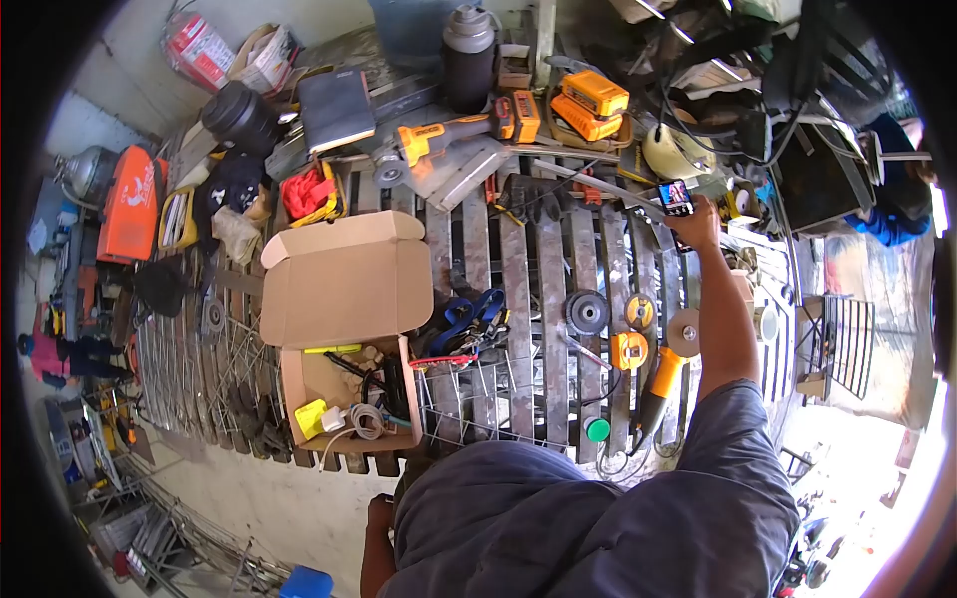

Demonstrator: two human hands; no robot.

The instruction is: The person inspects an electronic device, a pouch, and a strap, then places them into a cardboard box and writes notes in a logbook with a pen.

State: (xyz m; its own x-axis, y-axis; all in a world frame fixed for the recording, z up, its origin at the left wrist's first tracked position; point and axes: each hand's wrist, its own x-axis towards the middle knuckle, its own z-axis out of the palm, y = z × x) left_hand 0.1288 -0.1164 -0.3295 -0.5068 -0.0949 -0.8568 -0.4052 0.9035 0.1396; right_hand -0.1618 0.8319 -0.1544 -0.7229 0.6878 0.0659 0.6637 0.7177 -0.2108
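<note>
At the far right of the bench, my right hand (695, 225) is closed on a small black device with a lit screen (676, 198). My left hand (380, 512) hangs low beside my body, below the bench's front edge; its fingers are too hidden to read. Under my right forearm lies a yellow angle grinder (662, 377) with a disc fitted. Next to it are an orange tool part (629, 351), a yellow-centred disc (639, 312) and a dark flap disc (586, 312). An open cardboard box (291, 394) nearer my left side contains a coiled pale cable (367, 421) and black items.
Across the back of the slatted bench (518, 399) are a cordless grinder (429, 142), a battery charger (590, 105), a large flask (469, 60) and a black notebook (336, 108). Blue straps (469, 319) lie mid-bench. A person (65, 359) is at far left, another (892, 179) at right.
</note>
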